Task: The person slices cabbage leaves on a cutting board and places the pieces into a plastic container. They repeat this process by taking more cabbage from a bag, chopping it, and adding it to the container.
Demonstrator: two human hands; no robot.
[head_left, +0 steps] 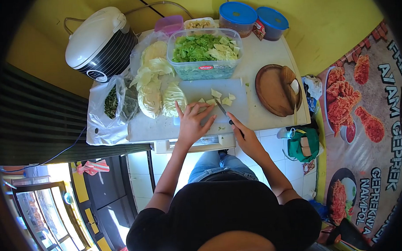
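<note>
My right hand is closed around the dark handle of a knife, its blade pointing up and left over the white cutting board. The blade's tip is beside small cut cabbage pieces. My left hand is over the board's near side, fingers spread and thumb apart. Its fingertips reach the cut pieces left of the blade; whether they press on one is hard to see. Just beyond that hand lies a cabbage wedge, with more pale cabbage to its left.
A clear tub of shredded greens stands behind the board. To the right is a brown wooden plate with a pestle. At left are a rice cooker and a plastic bag of dark leaves. Blue-lidded containers stand at the back.
</note>
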